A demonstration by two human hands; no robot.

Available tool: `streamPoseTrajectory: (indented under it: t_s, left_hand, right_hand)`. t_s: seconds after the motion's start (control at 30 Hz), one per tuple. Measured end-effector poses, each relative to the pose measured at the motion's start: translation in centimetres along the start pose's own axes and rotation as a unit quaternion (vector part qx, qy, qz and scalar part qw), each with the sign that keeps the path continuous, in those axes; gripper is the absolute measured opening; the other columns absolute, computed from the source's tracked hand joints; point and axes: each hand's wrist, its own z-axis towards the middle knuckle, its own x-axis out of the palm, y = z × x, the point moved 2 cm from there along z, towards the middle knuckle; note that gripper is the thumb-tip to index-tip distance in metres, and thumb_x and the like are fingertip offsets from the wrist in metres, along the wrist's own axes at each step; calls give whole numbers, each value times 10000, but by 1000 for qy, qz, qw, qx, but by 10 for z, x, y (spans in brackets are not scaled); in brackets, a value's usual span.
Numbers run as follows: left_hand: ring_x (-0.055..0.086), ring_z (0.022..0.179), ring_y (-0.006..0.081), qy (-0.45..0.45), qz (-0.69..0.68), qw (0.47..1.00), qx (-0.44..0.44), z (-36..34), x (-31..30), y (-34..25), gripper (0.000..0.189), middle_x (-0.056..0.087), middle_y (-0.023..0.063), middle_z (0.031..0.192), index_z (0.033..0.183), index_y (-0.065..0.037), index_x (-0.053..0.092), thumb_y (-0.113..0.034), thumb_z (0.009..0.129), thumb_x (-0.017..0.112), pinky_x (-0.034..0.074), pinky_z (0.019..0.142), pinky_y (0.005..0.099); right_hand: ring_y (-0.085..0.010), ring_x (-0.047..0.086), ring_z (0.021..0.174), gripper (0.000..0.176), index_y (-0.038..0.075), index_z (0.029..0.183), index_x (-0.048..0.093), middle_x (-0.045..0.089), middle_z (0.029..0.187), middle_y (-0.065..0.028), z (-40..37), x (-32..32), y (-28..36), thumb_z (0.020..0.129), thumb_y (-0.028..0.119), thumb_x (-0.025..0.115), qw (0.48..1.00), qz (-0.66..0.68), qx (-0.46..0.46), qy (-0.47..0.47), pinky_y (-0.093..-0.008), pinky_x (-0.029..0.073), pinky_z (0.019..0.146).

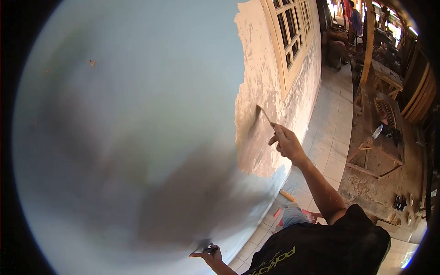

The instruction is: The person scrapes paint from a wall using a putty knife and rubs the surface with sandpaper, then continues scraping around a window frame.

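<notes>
While scraper [265, 115] in hand [289, 143], bottle [377, 131] beyond.

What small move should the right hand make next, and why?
Probably draw the scraper in the right hand across the mottled patch: it is held over that patch, whose surface looks uneven beside the blue paint.

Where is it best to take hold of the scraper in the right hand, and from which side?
The scraper's handle seems best, approached from the picture's lower right, where the right hand grips it: the handle is narrow and slopes down that way, while the dark blade lies at the opposite end.
</notes>
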Motion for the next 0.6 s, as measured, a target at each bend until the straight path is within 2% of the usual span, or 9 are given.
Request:
streamPoseTrajectory:
  t_s: [0.03, 0.13, 0.23, 0.3, 0.37, 0.4, 0.43, 0.53, 0.6]
  left_hand:
    - [475, 749, 195, 14, 8, 1000, 9, 3, -1, 0, 1051, 550, 36, 947, 1127, -104, 524, -946, 500, 553, 400, 631, 288]
    - [471, 747, 196, 13, 12, 1000, 17, 2, 3, 1, 1067, 551, 39, 955, 1133, -98, 517, -953, 496, 542, 396, 626, 288]
    - [473, 743, 198, 1, 7, 1000, 21, -4, 7, 1, 1072, 553, 46, 960, 1127, -86, 514, -954, 499, 535, 397, 624, 287]
    - [475, 740, 197, 5, 6, 1000, 25, -1, 4, 2, 1070, 555, 51, 961, 1120, -78, 514, -953, 504, 532, 398, 623, 287]
    - [493, 756, 190, 5, 11, 1000, 8, 12, -5, 1, 1049, 572, 48, 986, 1164, -135, 558, -941, 492, 563, 420, 598, 275]
    - [493, 756, 190, 5, 7, 1000, 8, 12, -5, 1, 1049, 572, 48, 986, 1164, -135, 558, -941, 492, 563, 420, 598, 275]
    - [492, 751, 193, 9, 7, 1000, 8, 12, -5, 1, 1042, 571, 50, 983, 1161, -133, 556, -940, 502, 558, 418, 593, 278]
    - [486, 739, 194, 11, 11, 1000, 13, 10, -4, 1, 1024, 560, 50, 950, 1116, -102, 542, -933, 520, 555, 410, 607, 286]
    - [481, 732, 193, 10, 15, 1000, 18, 10, -4, 2, 1015, 551, 49, 921, 1075, -72, 530, -927, 528, 558, 403, 627, 290]
  right_hand:
    - [-77, 451, 484, 460, 24, 1430, 445, 633, 774, -33, 3, 0, 2, 1039, 265, 464, 1000, 1, 0, 2, -230, 406, 478]
    - [-63, 514, 644, 438, 48, 1422, 456, 604, 779, -27, 8, -4, 25, 1029, 240, 485, 983, -16, -185, -11, -219, 433, 505]
    - [-74, 494, 635, 467, 66, 1445, 414, 572, 770, -10, 8, -3, 55, 1020, 231, 509, 982, 61, -174, 33, -221, 437, 506]
    - [-70, 475, 589, 470, 81, 1441, 400, 529, 756, 10, 20, -12, 63, 1026, 276, 504, 985, 44, -148, 71, -221, 415, 463]
    - [-60, 471, 530, 368, 80, 1299, 481, 502, 712, 25, 38, -14, 61, 1035, 337, 482, 980, 53, -43, 185, -229, 383, 411]
    - [-46, 416, 462, 308, 81, 1059, 525, 438, 654, 47, 45, -12, 64, 1043, 381, 455, 981, 26, -39, 190, -223, 357, 389]
    - [-46, 416, 462, 308, 81, 1059, 525, 438, 654, 47, 52, -10, 68, 1043, 381, 455, 980, 26, -40, 193, -223, 357, 389]
    - [-30, 349, 441, 334, 106, 848, 514, 395, 612, 58, 68, -2, 80, 1059, 351, 431, 968, 6, -163, 192, -199, 333, 386]
    - [-27, 356, 441, 346, 107, 836, 509, 398, 600, 59, 76, -5, 73, 1053, 368, 442, 968, 30, -131, 213, -198, 331, 390]
